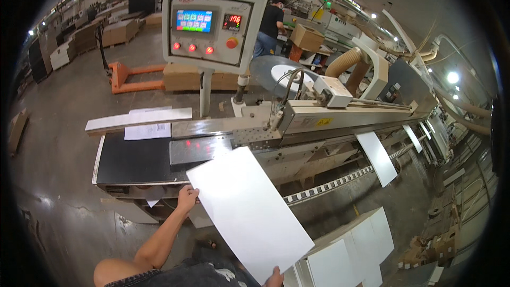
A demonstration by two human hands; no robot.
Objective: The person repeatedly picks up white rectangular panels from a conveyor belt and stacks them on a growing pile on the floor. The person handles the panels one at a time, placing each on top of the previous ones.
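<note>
I hold a long white rectangular panel (pixel 248 211) slanted in front of me, its far corner over the machine's metal table (pixel 199 150). My left hand (pixel 187 198) grips the panel's left edge near the far corner. Only the fingertips of my right hand (pixel 274 277) show at the picture's bottom edge, gripping the panel's near corner. The panel hangs just before the machine's feed side, beside the black table surface (pixel 135 160).
A control box (pixel 212 24) with a screen and red buttons stands on a post behind the table. A stack of white panels (pixel 348 247) sits at lower right. Another panel (pixel 376 157) leans on the machine's long rail. A person (pixel 270 26) works far back, near an orange pallet jack (pixel 130 74).
</note>
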